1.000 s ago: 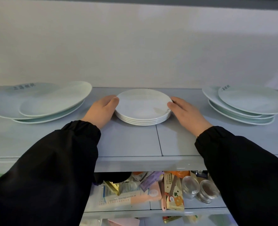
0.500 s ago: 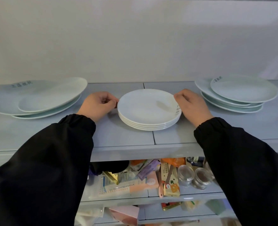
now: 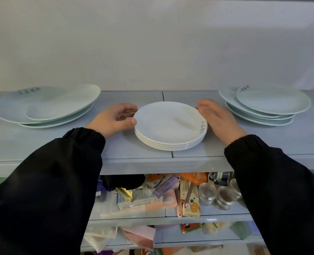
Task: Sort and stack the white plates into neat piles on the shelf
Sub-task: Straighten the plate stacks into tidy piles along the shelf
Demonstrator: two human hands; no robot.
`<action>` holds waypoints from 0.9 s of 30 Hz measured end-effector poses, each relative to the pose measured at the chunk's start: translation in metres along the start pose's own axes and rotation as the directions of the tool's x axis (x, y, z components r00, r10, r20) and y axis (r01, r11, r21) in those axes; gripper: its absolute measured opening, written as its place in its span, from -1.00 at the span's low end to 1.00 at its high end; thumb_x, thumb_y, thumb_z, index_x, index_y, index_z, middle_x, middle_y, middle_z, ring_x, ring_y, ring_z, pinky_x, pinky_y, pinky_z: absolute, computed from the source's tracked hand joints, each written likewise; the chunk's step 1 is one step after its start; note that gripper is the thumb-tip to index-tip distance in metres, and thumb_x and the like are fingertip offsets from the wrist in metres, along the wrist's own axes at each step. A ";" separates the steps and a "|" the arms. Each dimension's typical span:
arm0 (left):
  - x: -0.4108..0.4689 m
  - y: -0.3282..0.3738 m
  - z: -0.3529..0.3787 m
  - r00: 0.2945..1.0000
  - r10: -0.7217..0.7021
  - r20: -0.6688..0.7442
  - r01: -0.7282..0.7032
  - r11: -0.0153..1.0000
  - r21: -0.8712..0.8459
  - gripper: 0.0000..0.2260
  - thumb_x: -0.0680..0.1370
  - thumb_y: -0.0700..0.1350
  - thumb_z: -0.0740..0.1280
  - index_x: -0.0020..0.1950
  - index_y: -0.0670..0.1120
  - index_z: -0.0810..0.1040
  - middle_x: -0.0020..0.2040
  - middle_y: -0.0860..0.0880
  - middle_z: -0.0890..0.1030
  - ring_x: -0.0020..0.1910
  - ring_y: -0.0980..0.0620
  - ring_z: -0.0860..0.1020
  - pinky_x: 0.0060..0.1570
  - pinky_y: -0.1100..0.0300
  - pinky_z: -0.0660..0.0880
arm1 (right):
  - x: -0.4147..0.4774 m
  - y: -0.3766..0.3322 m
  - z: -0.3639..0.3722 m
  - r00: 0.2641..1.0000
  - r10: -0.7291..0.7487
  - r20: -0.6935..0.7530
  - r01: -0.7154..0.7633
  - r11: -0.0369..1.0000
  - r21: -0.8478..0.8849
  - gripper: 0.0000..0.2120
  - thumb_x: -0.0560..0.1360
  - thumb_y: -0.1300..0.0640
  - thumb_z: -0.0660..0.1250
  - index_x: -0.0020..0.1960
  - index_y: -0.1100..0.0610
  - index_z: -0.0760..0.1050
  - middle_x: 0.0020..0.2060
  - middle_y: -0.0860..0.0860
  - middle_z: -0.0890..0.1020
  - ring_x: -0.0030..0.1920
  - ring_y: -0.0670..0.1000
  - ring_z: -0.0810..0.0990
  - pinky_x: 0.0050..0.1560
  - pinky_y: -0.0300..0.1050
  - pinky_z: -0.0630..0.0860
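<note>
A neat stack of several small white plates (image 3: 168, 126) sits in the middle of the grey shelf (image 3: 130, 153), near its front edge. My left hand (image 3: 113, 119) holds the stack's left rim, thumb pressed against the top plate and fingers curled behind. My right hand (image 3: 219, 119) cups the right rim, fingertips on the far edge, beside a small printed mark. A loose, tilted pile of large pale plates (image 3: 45, 106) lies at the left end of the shelf. Another uneven pile of large plates (image 3: 266, 104) lies at the right end.
A white wall stands close behind the shelf. Below, a lower shelf (image 3: 171, 216) is crowded with packets, boxes (image 3: 190, 201) and small clear jars (image 3: 223, 197). More packets lie on a shelf under that one. Black sleeves cover both forearms.
Both hands have slid the small plate stack toward the shelf's front edge. The left hand went from fingers flat on the rim to a thumb-and-finger hold.
</note>
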State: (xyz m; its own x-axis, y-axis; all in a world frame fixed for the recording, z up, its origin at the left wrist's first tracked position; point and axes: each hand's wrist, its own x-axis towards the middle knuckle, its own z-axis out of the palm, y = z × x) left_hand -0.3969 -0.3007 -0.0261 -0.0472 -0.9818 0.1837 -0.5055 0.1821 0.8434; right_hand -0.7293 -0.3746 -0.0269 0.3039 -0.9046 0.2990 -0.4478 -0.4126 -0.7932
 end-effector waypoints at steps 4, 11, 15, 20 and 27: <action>-0.006 -0.001 0.009 0.986 -0.003 0.168 -0.007 0.998 0.061 0.07 0.01 0.45 0.54 0.44 0.19 0.26 0.32 0.34 0.40 0.28 0.48 0.36 0.29 0.45 0.28 | -0.013 0.010 -0.006 0.952 -0.107 0.286 0.115 0.993 -0.011 -0.32 0.38 -0.30 0.36 0.45 -0.30 0.25 0.43 -0.22 0.40 0.41 -0.14 0.39 0.41 0.00 0.34; -0.004 -0.002 0.008 0.988 0.003 0.152 -0.018 0.996 0.092 0.13 0.04 0.36 0.60 0.54 0.13 0.27 0.36 0.36 0.38 0.26 0.52 0.33 0.30 0.46 0.26 | -0.019 0.000 -0.007 0.952 -0.107 0.286 0.167 0.967 -0.193 -0.01 0.13 -0.49 0.44 0.48 -0.30 0.18 0.44 -0.26 0.34 0.41 -0.11 0.36 0.41 -0.01 0.34; -0.003 -0.004 0.008 0.997 -0.010 0.075 0.004 0.996 0.089 -0.05 0.19 0.12 0.65 0.52 0.16 0.32 0.39 0.31 0.42 0.33 0.39 0.39 0.43 0.17 0.30 | -0.020 0.008 -0.007 0.964 -0.153 0.219 0.180 0.978 -0.106 -0.19 0.19 -0.51 0.41 0.35 -0.29 0.30 0.34 -0.13 0.46 0.38 -0.05 0.42 0.39 0.13 0.38; -0.005 -0.003 0.009 0.996 -0.015 0.091 0.007 0.996 0.091 -0.11 0.17 0.21 0.57 0.46 0.29 0.32 0.37 0.35 0.43 0.34 0.37 0.39 0.44 0.12 0.30 | -0.021 0.008 -0.005 0.988 -0.092 0.124 0.104 0.990 -0.094 -0.34 0.33 -0.33 0.31 0.39 -0.23 0.28 0.28 -0.07 0.43 0.31 -0.05 0.44 0.28 -0.11 0.44; -0.002 -0.006 0.006 0.968 0.029 0.249 -0.028 1.000 -0.007 0.15 0.08 0.41 0.56 0.55 0.09 0.18 0.50 0.13 0.34 0.47 0.24 0.28 0.47 0.12 0.19 | -0.020 0.004 -0.004 0.989 -0.083 0.124 0.097 0.988 -0.117 -0.33 0.40 -0.34 0.26 0.43 -0.09 0.34 0.34 -0.10 0.47 0.32 -0.11 0.46 0.26 -0.10 0.42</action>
State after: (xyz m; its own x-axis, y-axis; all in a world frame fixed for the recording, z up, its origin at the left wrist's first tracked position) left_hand -0.3987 -0.2996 -0.0341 -0.2752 -0.9584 0.0763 -0.4978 0.2099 0.8415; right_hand -0.7411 -0.3584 -0.0338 0.4417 -0.8471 0.2956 -0.5114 -0.5084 -0.6928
